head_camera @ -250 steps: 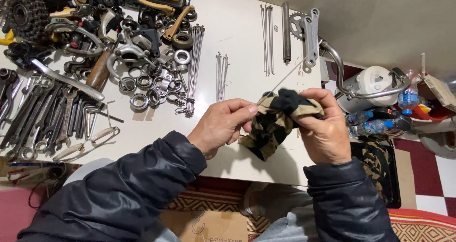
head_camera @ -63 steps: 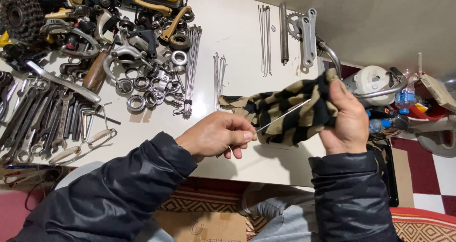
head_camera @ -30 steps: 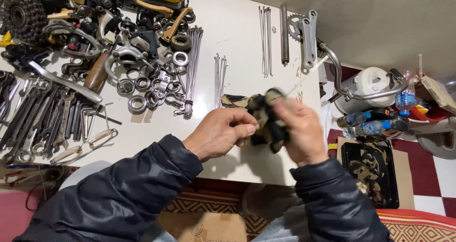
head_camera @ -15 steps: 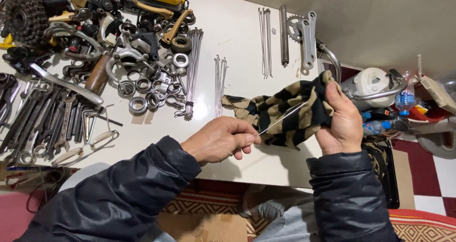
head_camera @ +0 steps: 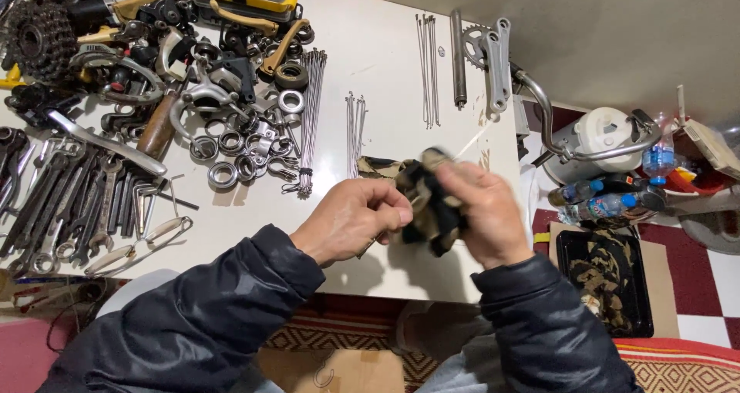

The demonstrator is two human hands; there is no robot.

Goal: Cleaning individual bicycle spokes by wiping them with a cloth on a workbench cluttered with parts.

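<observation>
My left hand [head_camera: 351, 220] pinches spoke [head_camera: 472, 140] end; right hand [head_camera: 486, 212] clenched around striped rag [head_camera: 428, 200], bunched on spoke over white table [head_camera: 385, 46]. Spoke bundles [head_camera: 311, 115] nearby.

left hand [head_camera: 351, 220] pinching near end of thin spoke [head_camera: 472, 141], just beside rag | right hand [head_camera: 486, 212] bunching striped rag [head_camera: 422, 200] around spoke, blurred | spoke tip sticking out beyond rag toward crank arms [head_camera: 493, 62] | spoke bundle [head_camera: 311, 119] lying left of rag on white table [head_camera: 385, 69]
</observation>
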